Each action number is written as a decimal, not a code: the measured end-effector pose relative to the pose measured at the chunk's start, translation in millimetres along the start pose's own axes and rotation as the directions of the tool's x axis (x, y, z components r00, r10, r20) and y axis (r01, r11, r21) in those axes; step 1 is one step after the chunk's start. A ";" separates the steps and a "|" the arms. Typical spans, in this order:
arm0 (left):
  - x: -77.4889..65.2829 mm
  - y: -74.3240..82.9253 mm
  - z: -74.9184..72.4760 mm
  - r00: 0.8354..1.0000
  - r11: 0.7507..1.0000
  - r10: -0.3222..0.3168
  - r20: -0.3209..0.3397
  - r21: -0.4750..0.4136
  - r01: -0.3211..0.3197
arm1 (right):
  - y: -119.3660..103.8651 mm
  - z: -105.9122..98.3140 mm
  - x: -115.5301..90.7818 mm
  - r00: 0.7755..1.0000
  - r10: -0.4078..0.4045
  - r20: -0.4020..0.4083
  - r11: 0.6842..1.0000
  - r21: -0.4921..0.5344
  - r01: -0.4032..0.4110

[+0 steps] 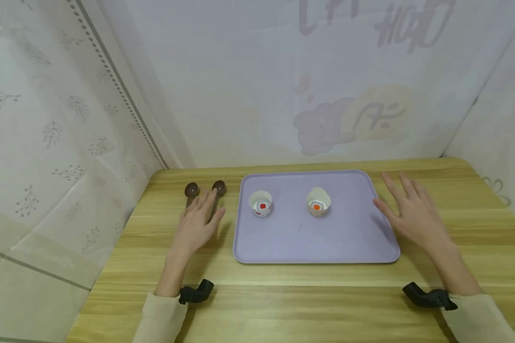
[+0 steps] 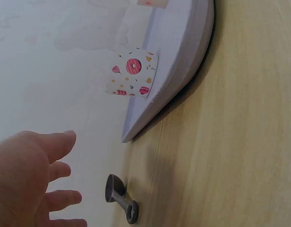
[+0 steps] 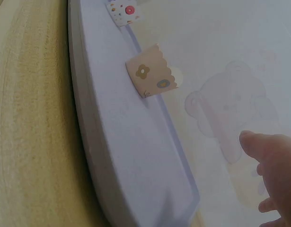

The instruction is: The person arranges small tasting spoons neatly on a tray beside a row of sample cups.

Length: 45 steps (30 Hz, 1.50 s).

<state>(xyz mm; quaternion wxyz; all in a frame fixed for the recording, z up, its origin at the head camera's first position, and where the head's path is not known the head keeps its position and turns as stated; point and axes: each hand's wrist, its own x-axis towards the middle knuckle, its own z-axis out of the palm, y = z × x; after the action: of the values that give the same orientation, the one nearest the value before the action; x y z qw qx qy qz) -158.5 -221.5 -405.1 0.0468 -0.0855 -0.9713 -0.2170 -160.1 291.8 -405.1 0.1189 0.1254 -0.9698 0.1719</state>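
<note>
My left hand (image 1: 194, 226), fingers spread, is over two dark brown spoons on the left of the table. It partly hides the handles of the left spoon (image 1: 191, 189) and the right spoon (image 1: 218, 187). In the left wrist view, one spoon (image 2: 115, 189) appears apart from the fingers. With fingers spread and nothing held, my right hand (image 1: 418, 219) is beside the tray's right edge. A white patterned paper cup (image 1: 262, 210) stands on the tray's left, with a red mark inside. Near the middle stands a beige paper cup (image 1: 318, 209), an orange mark inside.
The lilac tray (image 1: 317, 243) has a low raised rim and lies on a wood-grain table (image 1: 283, 305). A pale printed curtain (image 1: 240, 95) hangs behind it, and another patterned cloth (image 1: 60, 143) hangs at the left. Black wrist mounts sit on both wrists.
</note>
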 end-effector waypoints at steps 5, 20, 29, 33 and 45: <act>2.1 -2.3 0.8 0.998 0.998 0.039 -0.048 -0.043 -0.041 | 0.3 1.2 -0.1 1.000 0.003 0.003 1.000 0.011 -0.003; 6.2 -4.6 4.5 0.999 0.994 -0.027 -0.034 -0.109 0.023 | 9.8 4.4 -1.5 0.998 -0.063 -0.017 0.997 0.051 0.064; 5.4 -9.5 7.3 0.997 0.983 -0.073 -0.020 -0.169 0.069 | 15.2 8.3 0.7 0.992 -0.117 -0.039 0.990 0.078 0.120; 5.5 -10.4 7.6 0.997 0.980 -0.080 -0.024 -0.182 0.074 | 16.2 9.4 0.5 0.992 -0.123 -0.027 0.988 0.089 0.125; 6.8 -15.8 11.7 0.997 0.971 -0.082 -0.014 -0.228 0.076 | 24.7 14.9 1.5 0.993 -0.119 0.016 0.988 0.102 0.117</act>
<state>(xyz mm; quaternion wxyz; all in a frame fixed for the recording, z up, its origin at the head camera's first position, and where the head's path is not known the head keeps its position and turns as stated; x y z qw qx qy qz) -168.8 -229.6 -421.2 0.0392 -0.0490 -0.9422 -0.3292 -171.4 308.6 -425.8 0.1115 0.1905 -0.9520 0.2121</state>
